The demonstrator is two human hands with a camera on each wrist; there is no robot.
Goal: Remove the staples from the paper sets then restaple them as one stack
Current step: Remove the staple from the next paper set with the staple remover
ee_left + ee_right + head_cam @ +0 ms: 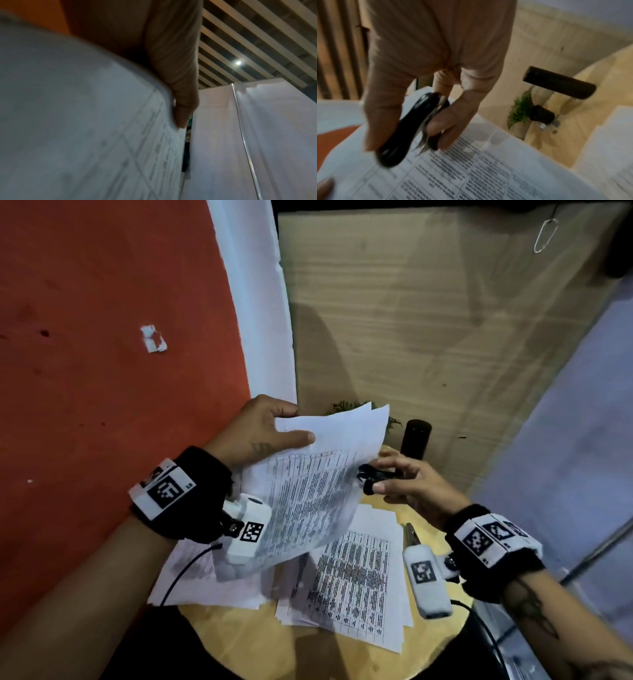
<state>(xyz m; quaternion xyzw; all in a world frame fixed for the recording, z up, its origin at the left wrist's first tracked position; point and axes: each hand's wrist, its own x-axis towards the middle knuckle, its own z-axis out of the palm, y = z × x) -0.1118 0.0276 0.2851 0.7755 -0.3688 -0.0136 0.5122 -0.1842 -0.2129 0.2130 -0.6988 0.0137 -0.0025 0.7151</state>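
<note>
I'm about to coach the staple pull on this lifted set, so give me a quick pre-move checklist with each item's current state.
1. Paper set held off the table: ok, the left hand pinches its upper edge.
2. Staple remover in grip: ok, the right hand holds it.
3. Remover claws at the paper's corner: ok, right beside the edge.
4. Staple seated between the claws: cannot tell, no staple is visible.
5. Other papers out of the way: ok, lying on the round table.
6. Stapler for restapling: cannot tell.
</note>
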